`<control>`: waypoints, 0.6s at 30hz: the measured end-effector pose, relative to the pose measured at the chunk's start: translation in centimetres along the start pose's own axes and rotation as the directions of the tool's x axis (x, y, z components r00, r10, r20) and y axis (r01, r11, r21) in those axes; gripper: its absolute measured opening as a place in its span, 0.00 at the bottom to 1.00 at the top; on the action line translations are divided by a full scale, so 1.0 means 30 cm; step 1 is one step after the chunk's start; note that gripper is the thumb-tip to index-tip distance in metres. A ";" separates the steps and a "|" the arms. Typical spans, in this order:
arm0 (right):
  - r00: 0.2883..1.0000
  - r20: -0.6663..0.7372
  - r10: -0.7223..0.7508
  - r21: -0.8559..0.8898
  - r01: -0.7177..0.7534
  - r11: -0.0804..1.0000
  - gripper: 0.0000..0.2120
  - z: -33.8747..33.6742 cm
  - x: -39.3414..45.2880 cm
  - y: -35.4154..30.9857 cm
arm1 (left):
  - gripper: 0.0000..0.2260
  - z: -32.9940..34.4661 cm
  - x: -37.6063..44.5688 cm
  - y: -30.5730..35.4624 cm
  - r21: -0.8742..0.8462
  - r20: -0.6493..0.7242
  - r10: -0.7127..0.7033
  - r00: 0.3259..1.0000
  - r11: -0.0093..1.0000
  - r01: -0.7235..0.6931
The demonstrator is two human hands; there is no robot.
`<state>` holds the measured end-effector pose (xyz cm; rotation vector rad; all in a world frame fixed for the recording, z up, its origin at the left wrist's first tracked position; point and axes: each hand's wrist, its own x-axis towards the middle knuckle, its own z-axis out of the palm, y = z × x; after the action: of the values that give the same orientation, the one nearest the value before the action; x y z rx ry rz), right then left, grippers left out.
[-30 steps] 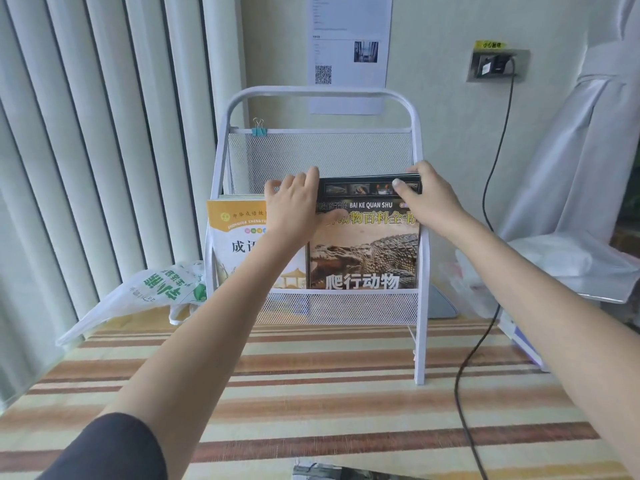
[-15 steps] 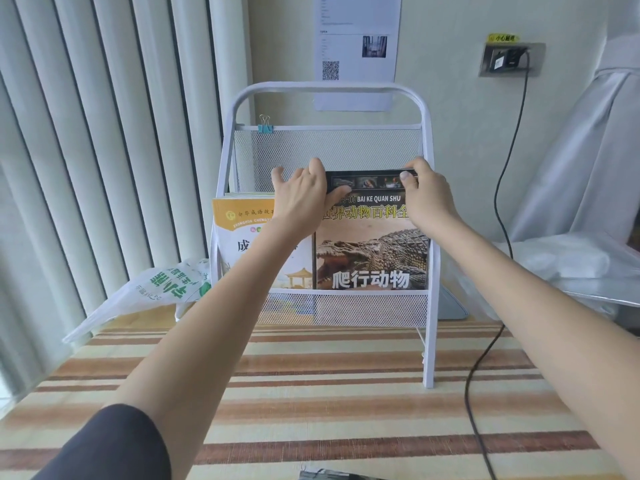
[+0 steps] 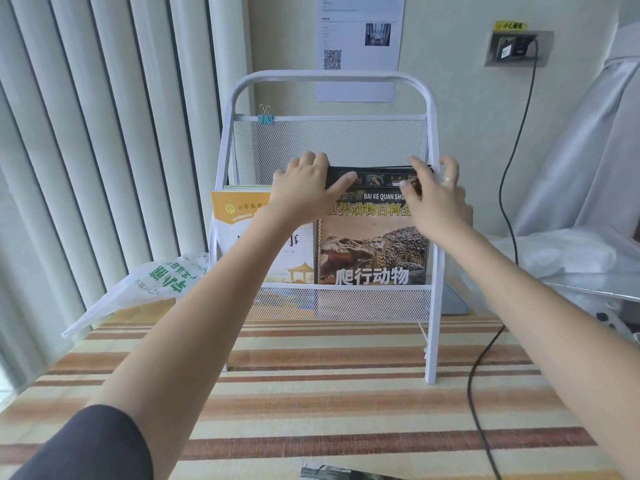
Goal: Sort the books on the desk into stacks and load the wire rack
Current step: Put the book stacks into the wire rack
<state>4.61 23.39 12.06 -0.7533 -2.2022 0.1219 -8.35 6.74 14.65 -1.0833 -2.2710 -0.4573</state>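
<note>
A white wire rack [image 3: 332, 77] stands on the striped desk by the wall. In its lower pocket a crocodile book [image 3: 372, 251] stands upright on the right, next to an orange and white book [image 3: 239, 216] on the left. My left hand [image 3: 304, 192] grips the top left corner of the crocodile book, fingers over the top edge and thumb on the cover. My right hand [image 3: 434, 199] holds the top right corner, thumb on the cover, some fingers spread near the rack's right post. More books stand behind the front ones, mostly hidden.
A white plastic bag with green print [image 3: 145, 285] lies left of the rack. A black cable [image 3: 485, 358] runs from a wall socket [image 3: 516, 46] down across the desk on the right. Clear plastic sheeting [image 3: 571, 258] covers things at right. A dark object [image 3: 339, 473] peeks in at the bottom edge.
Both hands stay on the top of the crocodile book. My right hand's fingers have spread apart towards the rack post. The book sits slightly lower in the pocket.
</note>
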 end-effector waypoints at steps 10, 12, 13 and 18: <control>0.930 -0.039 0.365 0.531 -0.290 0.796 0.32 0.099 -0.210 0.050 | 0.28 0.042 -0.193 -0.262 -0.523 -0.328 -0.569 0.754 0.774 0.357; 0.908 0.050 0.415 0.504 -0.382 0.775 0.25 0.114 -0.233 0.056 | 0.36 0.075 -0.221 -0.321 -0.736 -0.057 -0.704 0.708 0.509 0.447; 0.899 0.073 0.432 0.501 -0.408 0.763 0.23 0.112 -0.240 0.051 | 0.39 0.093 -0.234 -0.347 -0.800 0.051 -0.704 0.708 0.396 0.451; 0.912 0.080 0.401 0.529 -0.380 0.759 0.23 0.088 -0.248 0.033 | 0.37 0.143 -0.286 -0.408 -0.903 0.384 -0.457 0.802 -0.004 0.430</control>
<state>7.01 20.48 5.07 -0.8641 -1.8012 0.8933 -15.17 -3.56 5.22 -0.6718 -2.0671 -2.5361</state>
